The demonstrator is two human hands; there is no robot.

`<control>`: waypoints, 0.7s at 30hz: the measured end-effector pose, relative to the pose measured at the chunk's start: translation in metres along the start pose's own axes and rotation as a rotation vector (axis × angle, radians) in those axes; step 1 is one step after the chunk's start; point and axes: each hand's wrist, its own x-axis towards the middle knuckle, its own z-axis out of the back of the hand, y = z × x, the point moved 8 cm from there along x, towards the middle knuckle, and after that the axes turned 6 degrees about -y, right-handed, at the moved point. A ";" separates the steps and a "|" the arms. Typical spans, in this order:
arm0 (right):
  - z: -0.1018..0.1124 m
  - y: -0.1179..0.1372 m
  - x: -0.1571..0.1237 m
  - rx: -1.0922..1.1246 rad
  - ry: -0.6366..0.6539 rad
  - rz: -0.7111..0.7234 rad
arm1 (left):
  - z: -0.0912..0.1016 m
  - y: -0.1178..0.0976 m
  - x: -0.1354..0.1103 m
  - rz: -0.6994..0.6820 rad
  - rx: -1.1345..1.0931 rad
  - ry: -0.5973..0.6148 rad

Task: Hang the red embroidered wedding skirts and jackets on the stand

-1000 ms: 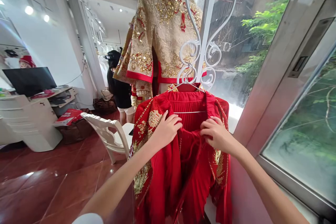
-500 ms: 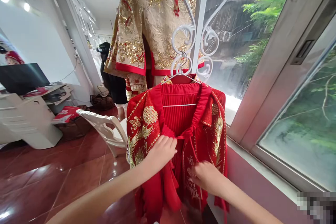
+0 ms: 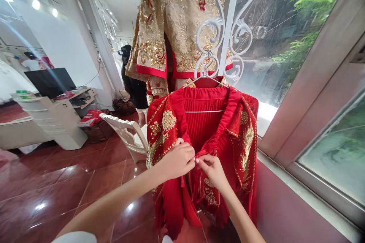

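A red jacket (image 3: 168,121) with gold embroidery hangs on a wire hanger (image 3: 203,111), with a pleated red skirt (image 3: 203,127) inside it. My left hand (image 3: 182,158) is closed on the gathered red waistband of the skirt at the front. Close beside it, my right hand (image 3: 211,169) pinches the same band, thumb and finger nearly touching the left fingertips. Just what part of the cloth lies between the fingers is partly hidden. The lower jacket panels hang below both wrists.
A white scrollwork stand (image 3: 228,22) holds the hanger, with a beige sequined jacket (image 3: 185,41) behind. A window (image 3: 302,133) is on the right. At the left are a white chair (image 3: 125,131), a desk (image 3: 54,121) with a monitor (image 3: 50,82), and a person in black (image 3: 138,87).
My right hand has moved up and left from the jacket's lower front to meet my left hand at the waistband. The camera view has turned slightly left.
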 end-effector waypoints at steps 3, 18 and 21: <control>-0.014 -0.023 -0.015 -0.191 0.041 -0.045 | 0.014 -0.007 -0.003 -0.023 0.082 -0.067; 0.138 0.096 0.078 -0.751 -0.920 0.115 | 0.071 0.074 0.002 0.782 0.403 -0.604; 0.148 0.076 0.105 -0.731 -0.877 0.132 | 0.071 0.096 -0.006 0.754 0.389 -0.620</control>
